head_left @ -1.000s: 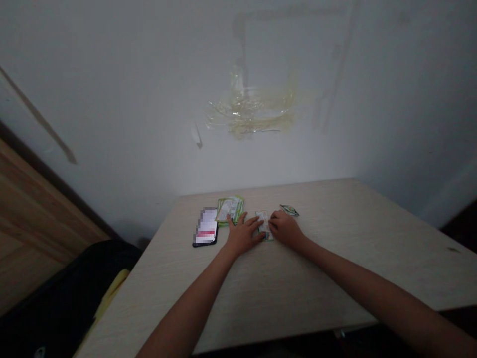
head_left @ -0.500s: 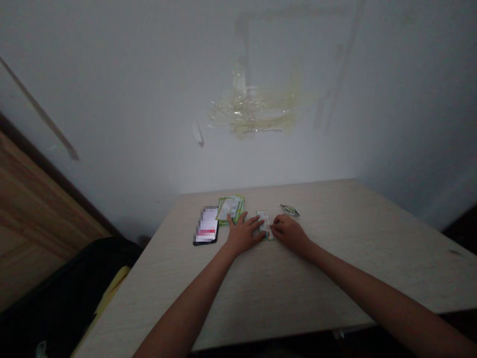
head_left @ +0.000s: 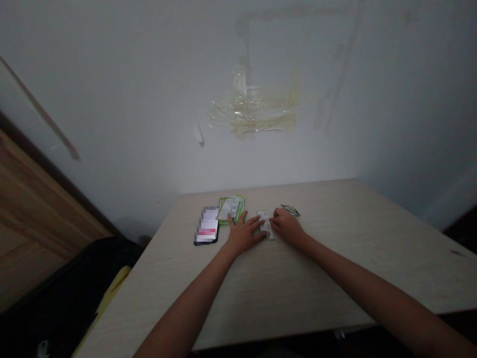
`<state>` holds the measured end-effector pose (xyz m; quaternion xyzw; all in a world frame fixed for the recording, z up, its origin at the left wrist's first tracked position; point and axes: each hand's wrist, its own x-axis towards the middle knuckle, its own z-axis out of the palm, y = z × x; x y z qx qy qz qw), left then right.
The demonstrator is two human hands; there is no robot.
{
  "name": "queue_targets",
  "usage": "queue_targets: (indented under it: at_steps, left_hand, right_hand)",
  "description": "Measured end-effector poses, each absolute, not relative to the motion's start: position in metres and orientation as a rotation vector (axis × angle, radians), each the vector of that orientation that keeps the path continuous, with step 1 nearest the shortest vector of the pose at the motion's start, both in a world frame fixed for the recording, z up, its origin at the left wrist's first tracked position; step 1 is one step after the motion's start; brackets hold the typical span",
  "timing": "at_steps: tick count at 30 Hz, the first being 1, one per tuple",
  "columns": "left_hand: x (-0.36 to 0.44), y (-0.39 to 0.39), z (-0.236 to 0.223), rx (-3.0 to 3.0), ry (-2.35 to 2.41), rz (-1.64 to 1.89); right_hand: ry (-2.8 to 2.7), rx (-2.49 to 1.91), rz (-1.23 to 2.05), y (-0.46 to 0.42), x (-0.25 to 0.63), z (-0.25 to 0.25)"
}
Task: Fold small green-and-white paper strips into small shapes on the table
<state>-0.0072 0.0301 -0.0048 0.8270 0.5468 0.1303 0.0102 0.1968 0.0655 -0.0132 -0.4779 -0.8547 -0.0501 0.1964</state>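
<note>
A narrow, folded printed wrapper (head_left: 265,224), whitish with green edges, lies flat on the table between my hands. My left hand (head_left: 244,236) is spread out on its left side, with fingertips pressing on the wrapper. My right hand (head_left: 288,226) is closed, its fingers curled and pinched together at the wrapper's right edge. Just beyond my right hand sits a small green-and-white folded packet (head_left: 291,210). Green printed wrappers (head_left: 231,206) lie in a flat pile behind my left hand, near its outstretched fingers.
A phone (head_left: 206,226) with a lit, blurred screen lies left of the pile. The pale wooden table (head_left: 298,293) meets a wall (head_left: 149,99) bearing old clear tape (head_left: 257,112). Dark and yellow cloth (head_left: 115,283) is beside the table's left edge.
My right hand has slid slightly away from me along the wrapper's right edge, closer to the small folded packet. My left hand has stayed in place.
</note>
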Motion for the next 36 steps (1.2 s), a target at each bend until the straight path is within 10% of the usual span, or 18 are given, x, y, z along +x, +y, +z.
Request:
queue_targets:
  at_steps: [36]
  left_hand:
    - [-0.007, 0.028, -0.007, 2.592, 1.696, 0.435]
  right_hand:
    - [-2.385, -1.48, -0.234, 0.091, 0.178, -0.006]
